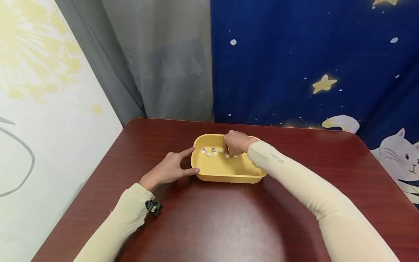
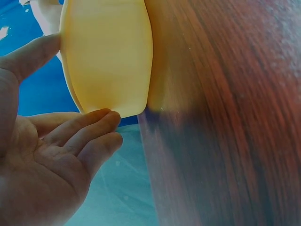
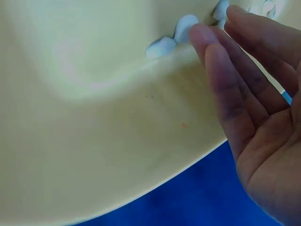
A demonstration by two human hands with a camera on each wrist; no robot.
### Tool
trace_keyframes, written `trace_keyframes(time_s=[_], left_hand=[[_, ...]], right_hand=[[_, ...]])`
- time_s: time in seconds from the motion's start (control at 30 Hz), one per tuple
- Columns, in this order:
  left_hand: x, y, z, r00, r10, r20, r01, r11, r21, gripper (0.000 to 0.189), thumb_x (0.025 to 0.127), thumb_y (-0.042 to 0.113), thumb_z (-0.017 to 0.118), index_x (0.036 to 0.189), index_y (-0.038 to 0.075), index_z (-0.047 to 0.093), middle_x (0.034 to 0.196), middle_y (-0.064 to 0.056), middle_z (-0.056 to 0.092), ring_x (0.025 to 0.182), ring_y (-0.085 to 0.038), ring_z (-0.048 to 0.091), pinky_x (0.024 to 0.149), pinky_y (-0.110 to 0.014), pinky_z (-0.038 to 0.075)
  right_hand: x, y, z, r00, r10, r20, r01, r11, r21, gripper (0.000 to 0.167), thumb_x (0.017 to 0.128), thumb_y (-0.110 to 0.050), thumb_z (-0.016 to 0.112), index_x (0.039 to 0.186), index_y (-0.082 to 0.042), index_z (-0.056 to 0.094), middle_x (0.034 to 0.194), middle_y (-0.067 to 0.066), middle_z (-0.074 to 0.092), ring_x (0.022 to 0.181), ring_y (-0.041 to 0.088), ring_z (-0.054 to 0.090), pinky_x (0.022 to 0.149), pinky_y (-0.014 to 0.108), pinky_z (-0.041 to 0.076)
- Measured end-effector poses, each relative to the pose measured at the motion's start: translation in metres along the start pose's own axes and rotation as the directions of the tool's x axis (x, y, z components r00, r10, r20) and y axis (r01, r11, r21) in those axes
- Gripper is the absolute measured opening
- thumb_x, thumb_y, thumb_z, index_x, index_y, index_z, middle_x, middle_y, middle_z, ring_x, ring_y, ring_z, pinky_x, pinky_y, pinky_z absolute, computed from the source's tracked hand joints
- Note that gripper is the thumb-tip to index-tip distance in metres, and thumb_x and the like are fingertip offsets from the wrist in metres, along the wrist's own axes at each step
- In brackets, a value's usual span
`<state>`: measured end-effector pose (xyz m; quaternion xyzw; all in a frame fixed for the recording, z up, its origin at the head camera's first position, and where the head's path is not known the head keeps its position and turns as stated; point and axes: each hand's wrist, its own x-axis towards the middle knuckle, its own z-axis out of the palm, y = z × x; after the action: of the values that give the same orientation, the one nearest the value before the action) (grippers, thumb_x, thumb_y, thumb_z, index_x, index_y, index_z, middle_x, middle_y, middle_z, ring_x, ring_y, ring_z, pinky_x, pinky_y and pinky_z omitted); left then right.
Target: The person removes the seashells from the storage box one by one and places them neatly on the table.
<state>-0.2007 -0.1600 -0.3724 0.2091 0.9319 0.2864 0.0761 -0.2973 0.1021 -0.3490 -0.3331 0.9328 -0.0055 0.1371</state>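
On the table stands a yellow plastic basin [image 1: 229, 178] with small white pieces [image 1: 208, 154] like pebbles or shells along its far side; a few have purplish-grey marks. My left hand [image 1: 171, 168] rests against the basin's left end, thumb at the near corner and forefinger at the far rim. In the left wrist view its fingers [image 2: 96, 136] are spread and fairly straight. My right hand [image 1: 237, 142] reaches down inside the basin by the far wall. The right wrist view shows its fingertips beside a white piece [image 3: 187, 27]; whether they touch it I cannot tell.
The basin stands on a dark red-brown wooden table [image 1: 203, 218], toward its far edge. Behind the table hang a grey curtain [image 1: 170, 65] and a blue curtain [image 1: 278, 65] with stars and cats. A white wall [image 1: 49, 138] borders the left side.
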Motion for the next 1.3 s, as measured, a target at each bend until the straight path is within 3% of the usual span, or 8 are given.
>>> trace_keyframes(time_s=[0.13, 0.57, 0.7, 0.9, 1.07, 1.3], left_hand=[[0.0, 0.001, 0.0, 1.0, 0.0, -0.003, 0.0, 1.0, -0.009, 0.087, 0.088, 0.051, 0.073, 0.156, 0.011, 0.037, 0.151, -0.009, 0.053, 0.139, -0.024, 0.052, 0.11, -0.047, 0.047], [0.001, 0.002, -0.001, 1.0, 0.004, -0.001, -0.004, 1.0, 0.004, 0.086, 0.088, 0.049, 0.073, 0.156, 0.009, 0.038, 0.149, -0.011, 0.056, 0.124, -0.02, 0.06, 0.104, -0.043, 0.051], [0.001, 0.003, -0.002, 1.0, 0.007, 0.0, -0.007, 1.0, 0.008, 0.086, 0.088, 0.049, 0.073, 0.155, 0.008, 0.038, 0.148, -0.012, 0.056, 0.128, -0.022, 0.059, 0.106, -0.045, 0.05], [0.0, 0.003, -0.001, 1.0, 0.007, 0.003, -0.007, 1.0, 0.006, 0.086, 0.088, 0.049, 0.073, 0.155, 0.008, 0.038, 0.146, -0.011, 0.058, 0.118, -0.019, 0.061, 0.104, -0.044, 0.051], [0.001, 0.004, -0.001, 1.0, 0.0, 0.004, 0.0, 1.0, 0.006, 0.086, 0.088, 0.048, 0.074, 0.155, 0.008, 0.039, 0.146, -0.012, 0.058, 0.119, -0.019, 0.061, 0.104, -0.044, 0.052], [0.001, 0.005, -0.001, 1.0, 0.003, 0.006, -0.003, 1.0, -0.001, 0.086, 0.088, 0.046, 0.075, 0.155, 0.007, 0.039, 0.149, -0.011, 0.056, 0.133, -0.024, 0.057, 0.108, -0.046, 0.049]], right_hand=[[0.004, -0.002, 0.004, 1.0, 0.012, -0.009, -0.012, 1.0, 0.005, 0.011, 0.075, -0.008, 0.083, 0.08, -0.017, 0.079, 0.087, -0.003, 0.075, 0.073, 0.013, 0.065, 0.063, 0.026, 0.054], [0.008, -0.005, 0.012, 0.999, -0.014, -0.043, 0.011, 0.998, -0.056, 0.02, 0.069, -0.003, 0.082, 0.065, -0.019, 0.071, 0.07, -0.006, 0.067, 0.068, 0.013, 0.057, 0.059, 0.026, 0.048], [0.01, -0.005, 0.012, 0.999, -0.023, -0.035, 0.022, 0.999, -0.039, 0.021, 0.069, 0.001, 0.08, 0.065, -0.018, 0.07, 0.068, -0.005, 0.066, 0.065, 0.013, 0.055, 0.056, 0.024, 0.045], [0.012, -0.005, 0.013, 0.999, -0.014, -0.031, 0.014, 1.0, 0.017, 0.02, 0.068, 0.005, 0.077, 0.068, -0.014, 0.072, 0.069, -0.003, 0.066, 0.065, 0.012, 0.055, 0.056, 0.022, 0.046], [0.014, -0.004, 0.014, 1.0, -0.009, 0.0, 0.009, 0.998, 0.063, 0.02, 0.07, 0.005, 0.079, 0.069, -0.014, 0.073, 0.073, -0.002, 0.067, 0.069, 0.013, 0.056, 0.056, 0.021, 0.047], [0.014, 0.0, 0.013, 0.996, -0.011, 0.088, 0.003, 0.996, 0.093, 0.021, 0.07, 0.005, 0.076, 0.071, -0.016, 0.069, 0.071, -0.005, 0.06, 0.081, 0.016, 0.052, 0.062, 0.023, 0.041]])
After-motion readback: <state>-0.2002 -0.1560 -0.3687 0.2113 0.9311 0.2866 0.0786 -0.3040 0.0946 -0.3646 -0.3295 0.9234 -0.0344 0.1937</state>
